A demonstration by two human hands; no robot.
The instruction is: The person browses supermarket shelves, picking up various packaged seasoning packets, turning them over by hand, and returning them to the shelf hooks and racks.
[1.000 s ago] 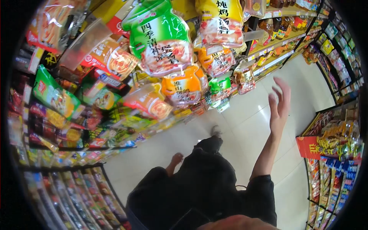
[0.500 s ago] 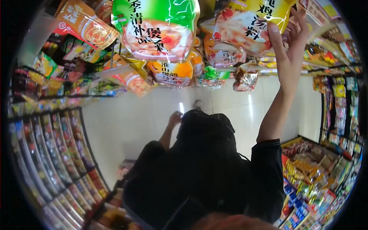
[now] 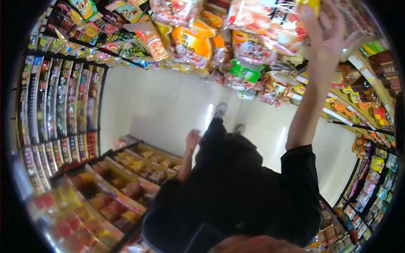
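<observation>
Right hand (image 3: 322,25) | gripping yellow packet (image 3: 310,7) | edge, upper right

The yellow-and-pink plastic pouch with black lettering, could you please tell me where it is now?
The pouch is at the top of the head view, right of centre, by the right hand, above and right of a green plastic packet.

Pale glossy tiled floor (image 3: 156,92), divided display stand (image 3: 119,197) holding packaged goods (image 3: 131,189), black-framed shelves (image 3: 60,141) lined with small packages (image 3: 80,99)
</observation>
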